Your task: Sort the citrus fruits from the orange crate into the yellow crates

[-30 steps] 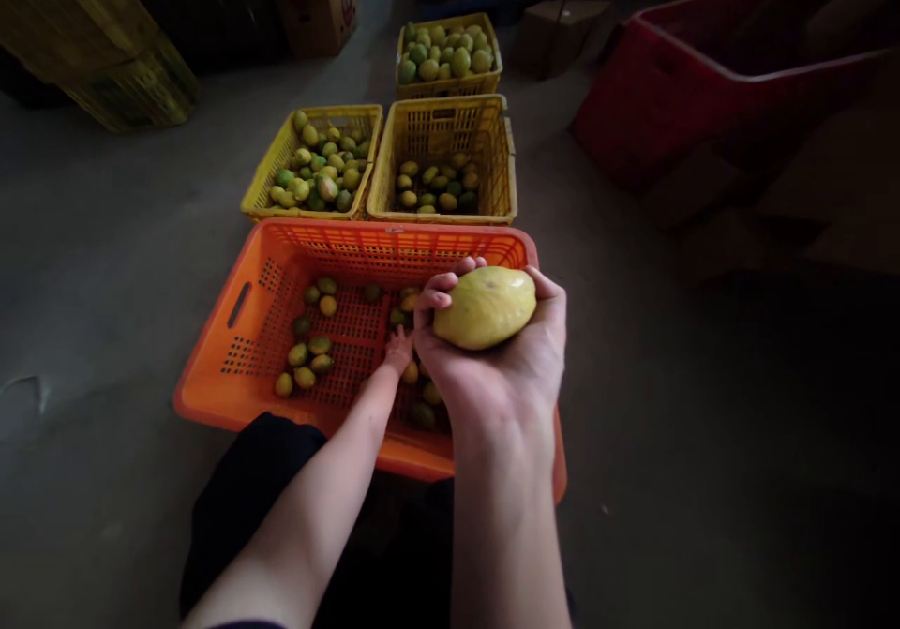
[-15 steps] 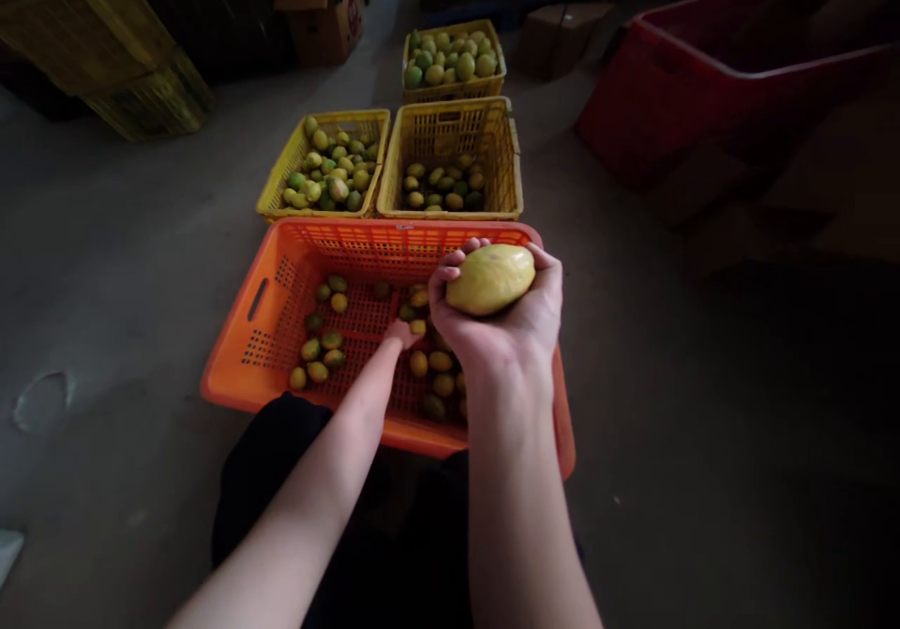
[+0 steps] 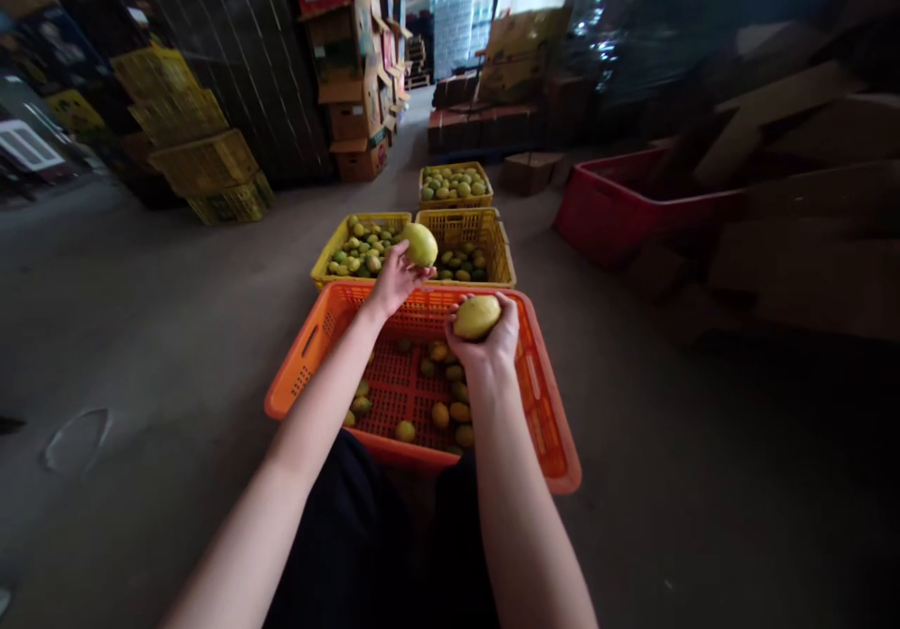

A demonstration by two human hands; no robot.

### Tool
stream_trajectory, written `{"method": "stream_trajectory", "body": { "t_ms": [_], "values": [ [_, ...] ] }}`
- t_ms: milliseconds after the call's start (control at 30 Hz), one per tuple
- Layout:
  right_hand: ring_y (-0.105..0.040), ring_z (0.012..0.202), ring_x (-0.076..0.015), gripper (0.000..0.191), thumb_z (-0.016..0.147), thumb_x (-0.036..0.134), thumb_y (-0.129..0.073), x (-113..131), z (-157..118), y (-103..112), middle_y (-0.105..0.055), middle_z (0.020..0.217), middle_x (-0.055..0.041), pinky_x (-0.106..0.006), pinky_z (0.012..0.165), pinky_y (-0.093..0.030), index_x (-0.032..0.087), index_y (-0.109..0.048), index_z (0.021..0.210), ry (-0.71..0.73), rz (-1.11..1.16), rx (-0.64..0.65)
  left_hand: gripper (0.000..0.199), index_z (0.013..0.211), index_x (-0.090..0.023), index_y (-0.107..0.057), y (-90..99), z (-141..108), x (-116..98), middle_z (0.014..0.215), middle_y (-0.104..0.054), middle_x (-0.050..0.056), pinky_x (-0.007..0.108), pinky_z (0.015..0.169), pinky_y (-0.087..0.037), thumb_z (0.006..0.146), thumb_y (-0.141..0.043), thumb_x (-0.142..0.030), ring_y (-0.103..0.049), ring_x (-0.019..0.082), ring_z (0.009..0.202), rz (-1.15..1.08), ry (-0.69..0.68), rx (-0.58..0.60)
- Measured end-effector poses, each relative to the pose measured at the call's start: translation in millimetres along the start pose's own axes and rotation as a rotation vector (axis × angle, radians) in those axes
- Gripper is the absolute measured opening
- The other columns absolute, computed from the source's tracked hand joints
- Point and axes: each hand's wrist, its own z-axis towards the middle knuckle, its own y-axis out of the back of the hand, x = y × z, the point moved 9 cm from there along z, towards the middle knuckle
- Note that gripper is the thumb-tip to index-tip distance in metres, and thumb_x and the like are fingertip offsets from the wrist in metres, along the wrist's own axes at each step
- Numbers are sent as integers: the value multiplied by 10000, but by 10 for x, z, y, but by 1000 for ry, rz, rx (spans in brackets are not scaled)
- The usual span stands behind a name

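My left hand [image 3: 399,284] is raised over the far rim of the orange crate [image 3: 285,402], gripping a round yellow-green fruit [image 3: 420,245] at its fingertips. That fruit overlaps the two yellow crates behind in this view. Palm up, my right hand [image 3: 490,340] cups a larger oval yellow fruit [image 3: 478,317] above the right part of the orange crate. Below my hands, several smaller-looking yellow and green fruits [image 3: 441,414] lie on the crate's bottom. My left forearm hides some on the left side.
Behind stand a left yellow crate [image 3: 322,268] heaped with fruit, a right yellow crate [image 3: 501,245] with a low layer, and a farther filled crate [image 3: 485,200]. A red bin [image 3: 597,226] is at right. Stacked cartons [image 3: 352,121] and yellow crates [image 3: 211,162] stand farther back.
My left hand has come up out of the orange crate with a fruit and moved forward. My right hand still holds its fruit, now farther away. The view has tilted upward.
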Motion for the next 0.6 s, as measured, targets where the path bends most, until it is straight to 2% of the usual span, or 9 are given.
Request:
{"method": "stream_trajectory", "body": {
  "t_ms": [100, 200, 267, 367, 467, 533, 600],
  "values": [
    [-542, 479, -128, 228, 690, 368, -502, -268, -66, -222, -605, 569, -18, -221, 397, -415, 149, -558, 715, -121, -147, 172, 329, 934, -138, -600, -47, -386, -369, 740, -605, 40, 313, 792, -474, 758, -493, -394, -563, 117, 679, -100, -50, 30],
    [-548, 438, -133, 199, 703, 339, -524, -407, -109, -316, -615, 553, -21, -229, 372, -418, 145, -567, 706, -141, -286, 230, 406, 1071, -150, -574, -2, -684, -475, 776, -614, 50, 314, 766, -483, 753, -481, -385, -558, 119, 677, -199, -70, 55],
    [-543, 410, -127, 174, 707, 322, -549, -446, -119, -310, -612, 537, -9, -226, 360, -418, 149, -567, 700, -122, -330, 220, 423, 1091, -156, -565, 77, -782, -381, 780, -615, 49, 293, 710, -491, 750, -493, -396, -545, 109, 632, -255, -36, 27],
    [-556, 405, -134, 185, 708, 332, -577, -506, -137, -265, -613, 535, -7, -227, 351, -423, 149, -568, 688, -104, -360, 225, 369, 990, -158, -591, 190, -828, -112, 760, -617, 41, 250, 600, -481, 762, -506, -436, -530, 106, 580, -282, 45, -80],
    [-570, 417, -145, 216, 712, 347, -573, -581, -162, -208, -617, 547, -21, -230, 339, -424, 133, -579, 683, -100, -379, 247, 368, 898, -138, -599, 139, -822, 114, 754, -618, 44, 222, 573, -464, 764, -521, -471, -543, 114, 611, -280, 86, -104],
    [-566, 413, -143, 204, 707, 341, -571, -578, -155, -155, -618, 546, -13, -230, 330, -423, 138, -584, 696, -64, -359, 223, 394, 889, -134, -590, 65, -809, 167, 780, -620, 47, 226, 625, -465, 729, -565, -494, -559, 124, 669, -206, 51, -90],
    [-566, 416, -136, 184, 701, 339, -569, -505, -127, -123, -621, 547, 5, -225, 333, -427, 157, -586, 719, 21, -324, 198, 403, 905, -160, -571, 41, -809, 105, 826, -620, 37, 239, 696, -459, 663, -648, -474, -570, 139, 750, -39, -63, -121]
  ]
}}
